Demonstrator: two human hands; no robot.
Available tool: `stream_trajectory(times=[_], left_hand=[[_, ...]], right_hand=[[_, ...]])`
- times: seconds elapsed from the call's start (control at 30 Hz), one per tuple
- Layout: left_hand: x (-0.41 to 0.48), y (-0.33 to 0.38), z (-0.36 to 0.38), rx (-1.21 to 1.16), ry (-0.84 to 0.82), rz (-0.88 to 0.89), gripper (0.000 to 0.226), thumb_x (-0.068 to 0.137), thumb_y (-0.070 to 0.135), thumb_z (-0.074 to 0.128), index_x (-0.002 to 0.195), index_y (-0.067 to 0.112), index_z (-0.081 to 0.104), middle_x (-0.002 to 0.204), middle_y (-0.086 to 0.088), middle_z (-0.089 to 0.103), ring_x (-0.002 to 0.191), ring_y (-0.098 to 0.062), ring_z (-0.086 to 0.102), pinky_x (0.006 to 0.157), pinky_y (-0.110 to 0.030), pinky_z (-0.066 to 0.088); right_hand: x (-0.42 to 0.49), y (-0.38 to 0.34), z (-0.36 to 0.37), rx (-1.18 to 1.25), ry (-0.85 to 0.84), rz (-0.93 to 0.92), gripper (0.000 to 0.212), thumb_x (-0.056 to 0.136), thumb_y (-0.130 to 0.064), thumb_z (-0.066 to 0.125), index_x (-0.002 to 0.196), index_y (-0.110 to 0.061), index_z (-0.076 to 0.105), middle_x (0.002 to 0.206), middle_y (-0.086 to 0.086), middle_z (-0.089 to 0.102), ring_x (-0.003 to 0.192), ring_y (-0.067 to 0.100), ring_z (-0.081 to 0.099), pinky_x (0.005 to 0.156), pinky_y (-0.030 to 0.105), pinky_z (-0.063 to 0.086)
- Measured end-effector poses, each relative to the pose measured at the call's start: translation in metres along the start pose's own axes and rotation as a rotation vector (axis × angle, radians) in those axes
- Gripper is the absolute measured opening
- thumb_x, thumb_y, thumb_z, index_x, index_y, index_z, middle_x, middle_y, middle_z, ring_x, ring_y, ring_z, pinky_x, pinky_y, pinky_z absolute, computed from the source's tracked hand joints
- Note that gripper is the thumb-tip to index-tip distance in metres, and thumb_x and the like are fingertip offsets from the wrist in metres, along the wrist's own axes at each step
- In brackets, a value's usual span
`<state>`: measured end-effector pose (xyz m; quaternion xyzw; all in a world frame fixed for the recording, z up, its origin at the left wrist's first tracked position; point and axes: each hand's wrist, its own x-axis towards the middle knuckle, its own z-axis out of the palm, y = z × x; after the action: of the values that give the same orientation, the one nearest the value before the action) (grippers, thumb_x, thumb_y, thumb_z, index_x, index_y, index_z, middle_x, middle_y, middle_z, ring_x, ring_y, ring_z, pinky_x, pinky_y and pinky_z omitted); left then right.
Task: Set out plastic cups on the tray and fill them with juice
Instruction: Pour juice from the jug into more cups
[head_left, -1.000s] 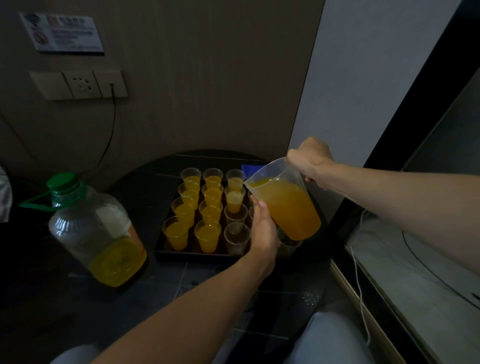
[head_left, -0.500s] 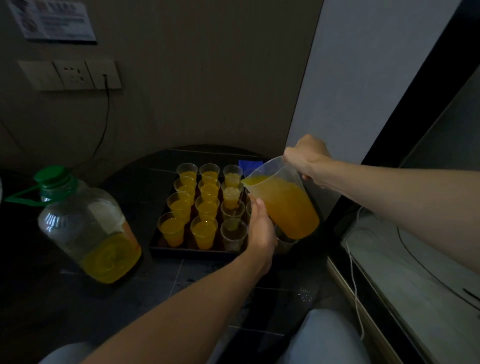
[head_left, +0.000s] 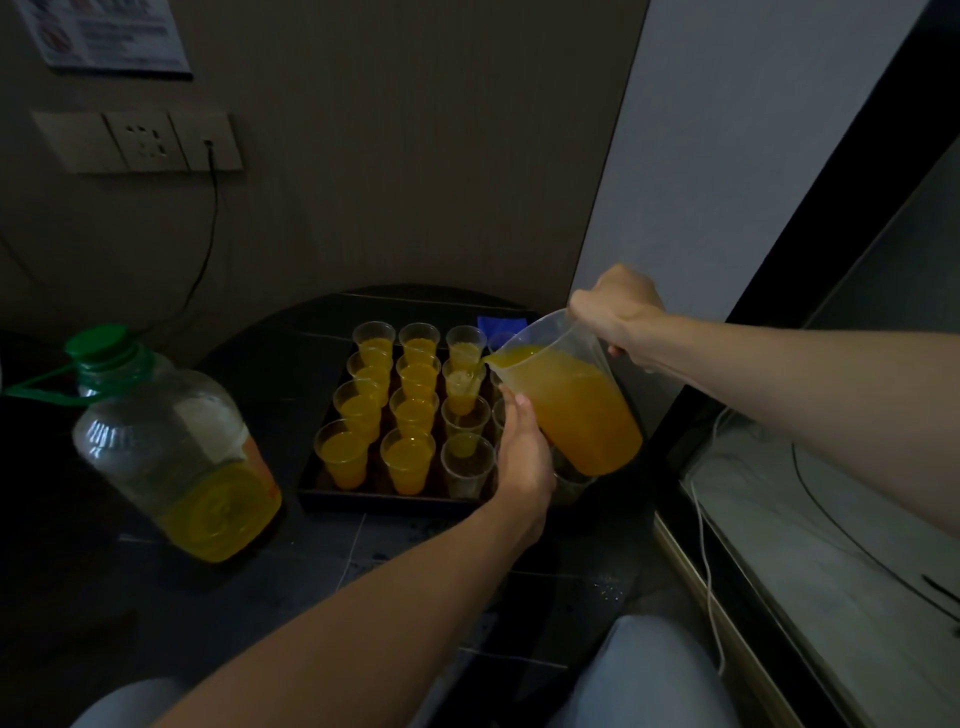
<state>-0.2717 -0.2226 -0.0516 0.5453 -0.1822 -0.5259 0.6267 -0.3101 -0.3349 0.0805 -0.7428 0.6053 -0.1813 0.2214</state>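
**Mid-pour at frame centre**

The left hand (head_left: 524, 460) lies against the tilted jug (head_left: 582, 415), its fingers hidden, so its grip cannot be told. The tray (head_left: 384, 503) of plastic cups (head_left: 408, 460) sits just left. Behind, the right hand (head_left: 615, 317) grips the jug's handle.

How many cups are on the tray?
12 cups show clearly on the tray: four in the left column, four in the middle, four in the third. More stand partly hidden behind the left hand and jug.

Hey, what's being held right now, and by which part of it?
The juice jug. The right hand grips its top edge opposite the spout; the left hand rests against its lower side, fingers hidden.
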Motion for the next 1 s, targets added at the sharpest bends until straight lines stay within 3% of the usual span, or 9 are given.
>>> stream_trajectory(times=[0.23, 0.87, 1.0], left_hand=[[0.0008, -0.0001, -0.0006, -0.004, -0.020, 0.006, 0.056, 0.104, 0.061, 0.026, 0.156, 0.055, 0.006, 0.165, 0.001, 0.025, 0.149, -0.028, 0.028, 0.120, -0.057, 0.025], [0.0018, -0.0066, -0.0024, 0.024, 0.021, 0.011, 0.056, 0.102, 0.064, 0.025, 0.155, 0.055, 0.010, 0.164, 0.004, 0.028, 0.148, -0.025, 0.031, 0.120, -0.056, 0.025], [-0.0020, -0.0059, -0.0034, 0.028, 0.011, 0.007, 0.054, 0.104, 0.061, 0.024, 0.155, 0.055, 0.011, 0.161, 0.001, 0.034, 0.146, -0.030, 0.036, 0.119, -0.057, 0.028]], right_hand=[[0.0002, -0.0005, -0.0002, 0.005, 0.002, -0.004, 0.022, 0.099, -0.021, 0.058, 0.080, -0.011, 0.053, 0.077, 0.006, 0.053, 0.065, 0.018, 0.051, 0.049, 0.027, 0.035], [-0.0045, -0.0040, 0.0021, -0.052, 0.017, 0.008, 0.028, 0.099, -0.020, 0.057, 0.073, -0.012, 0.049, 0.075, 0.006, 0.053, 0.063, 0.018, 0.052, 0.049, 0.027, 0.035], [-0.0054, -0.0039, 0.0019, -0.049, 0.011, 0.010, 0.029, 0.098, -0.019, 0.058, 0.072, -0.012, 0.048, 0.073, 0.005, 0.052, 0.062, 0.017, 0.051, 0.049, 0.026, 0.034]])
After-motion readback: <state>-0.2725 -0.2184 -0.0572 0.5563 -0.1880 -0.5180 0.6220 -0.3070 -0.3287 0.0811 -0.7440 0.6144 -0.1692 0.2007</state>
